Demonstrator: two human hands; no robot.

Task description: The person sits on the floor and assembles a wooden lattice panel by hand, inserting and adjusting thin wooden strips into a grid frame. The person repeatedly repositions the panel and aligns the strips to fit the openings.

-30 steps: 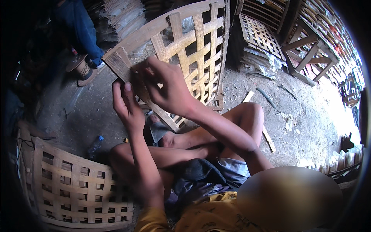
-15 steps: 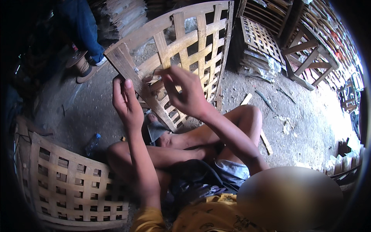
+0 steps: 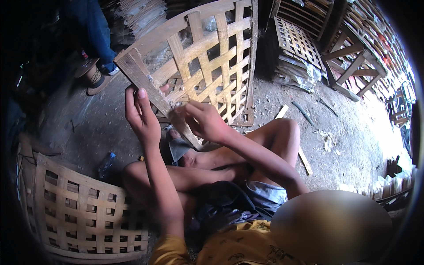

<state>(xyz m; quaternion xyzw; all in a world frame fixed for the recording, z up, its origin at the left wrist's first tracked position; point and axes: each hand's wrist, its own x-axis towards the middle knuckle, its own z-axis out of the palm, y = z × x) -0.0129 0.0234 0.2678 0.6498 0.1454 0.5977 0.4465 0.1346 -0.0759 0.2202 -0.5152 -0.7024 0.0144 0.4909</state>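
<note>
The person sits on the dirt ground (image 3: 353, 145) with crossed legs and holds a woven lattice panel (image 3: 207, 62) of wood strips upright in front of the knees. The left hand (image 3: 140, 115) grips the thick edge slat (image 3: 150, 90) of this panel — the fingers go around the slat from the left and the thumb stands up along it. The right hand (image 3: 204, 120) is just beside, its fingertips pinched together on the same slat at a pale, frayed place (what it pinches is too small to tell). The two hands are near but they do not touch each other.

A second lattice panel (image 3: 79, 212) lies flat at the lower left, and near its upper edge a plastic bottle (image 3: 106, 164) lies on the ground. More panels are in a stack (image 3: 297, 44) behind, beside a wooden frame (image 3: 353, 66). At the top left stands another person — only a blue trouser leg (image 3: 95, 31) and a shoe (image 3: 98, 84) show.
</note>
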